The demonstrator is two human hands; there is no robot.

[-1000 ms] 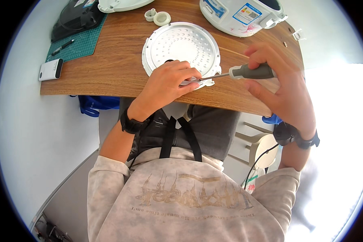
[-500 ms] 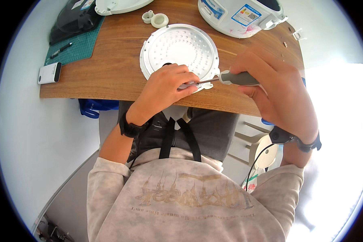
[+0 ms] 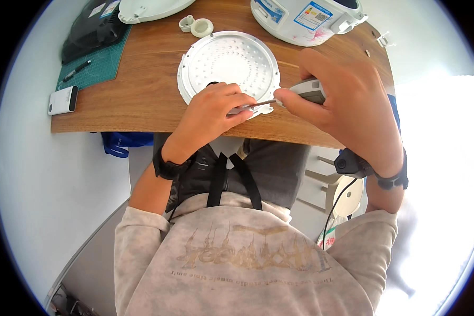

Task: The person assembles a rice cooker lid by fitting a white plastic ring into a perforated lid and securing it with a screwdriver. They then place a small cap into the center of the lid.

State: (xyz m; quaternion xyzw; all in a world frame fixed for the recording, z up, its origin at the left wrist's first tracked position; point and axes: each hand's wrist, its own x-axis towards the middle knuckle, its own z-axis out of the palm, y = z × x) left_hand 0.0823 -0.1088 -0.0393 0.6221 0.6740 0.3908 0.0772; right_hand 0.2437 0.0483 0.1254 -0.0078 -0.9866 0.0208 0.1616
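Note:
A round pale rice-cooker lid (image 3: 237, 59) with a ring of dimples lies on the wooden table in front of me. At its near edge my left hand (image 3: 214, 109) is closed, thumb and fingers pinching the rim near a small hinge-like part. My right hand (image 3: 355, 100) grips a screwdriver (image 3: 312, 90) by its grey handle, the thumb laid along the front of it. The thin metal shaft slants left and slightly down to the lid's edge, beside my left fingertips. Those fingers hide the tip, so its exact contact cannot be seen.
A white rice-cooker body (image 3: 300, 22) stands at the back right. Two small pale round parts (image 3: 201, 28) and a white cover (image 3: 155, 9) lie at the back. On the left are a green cutting mat (image 3: 102, 63), a pen, a black case (image 3: 92, 31) and a white power bank (image 3: 63, 100).
My right hand has shifted left and changed its hold, the thumb now forward on the screwdriver's handle. The screwdriver slants more steeply. My left hand stays at the lid's edge.

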